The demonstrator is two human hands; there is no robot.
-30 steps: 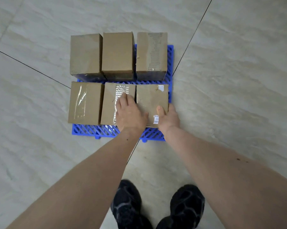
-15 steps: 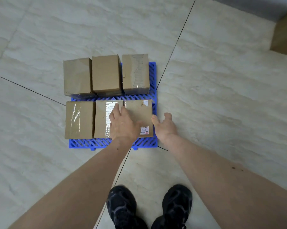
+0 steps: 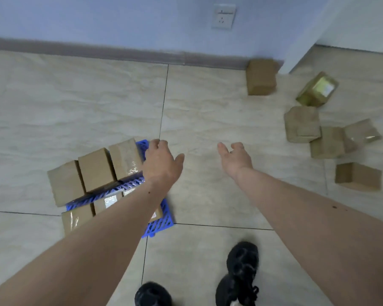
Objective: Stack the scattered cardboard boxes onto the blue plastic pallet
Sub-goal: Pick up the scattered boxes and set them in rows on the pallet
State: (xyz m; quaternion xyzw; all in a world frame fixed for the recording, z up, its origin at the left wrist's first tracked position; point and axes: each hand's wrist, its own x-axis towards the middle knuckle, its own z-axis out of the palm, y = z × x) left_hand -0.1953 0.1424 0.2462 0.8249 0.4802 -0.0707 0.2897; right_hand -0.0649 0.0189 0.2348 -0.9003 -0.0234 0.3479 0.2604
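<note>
Head view looks down over your two bare forearms at the tiled floor (image 3: 98,102); the blue plastic pallet (image 3: 158,226) lies at lower left, turned askew to the floor's grout lines, its long axis running from its near-left corner up towards its far-right corner. Six cardboard boxes sit on it in two rows of three; the far row (image 3: 96,170) stands along the pallet's far edge, each box's longer top side pointing away from you and slightly left; the leftmost of that row overhangs the pallet's far-left corner; the near row (image 3: 77,219) lies along the near edge and is partly hidden by your left forearm, so its right-hand box shows only as a sliver with a label.

Your left hand (image 3: 160,165) hangs above the pallet's far-right corner, palm down, fingers loosely curled and grasping nothing; whether the fingertips touch the pallet or the nearest box you cannot tell. Your right hand (image 3: 235,159) is out over bare floor, well apart from the pallet, fingers relaxed and spread, released and empty.

Loose boxes are scattered on the floor at far right: one (image 3: 261,77) against the skirting near the wall corner; a taped one (image 3: 317,89) tilted on an edge; a cluster (image 3: 327,134) of three touching; one more (image 3: 358,176) nearer you. A wall socket (image 3: 223,16) sits above; your black shoes (image 3: 241,268) show at the bottom edge.
</note>
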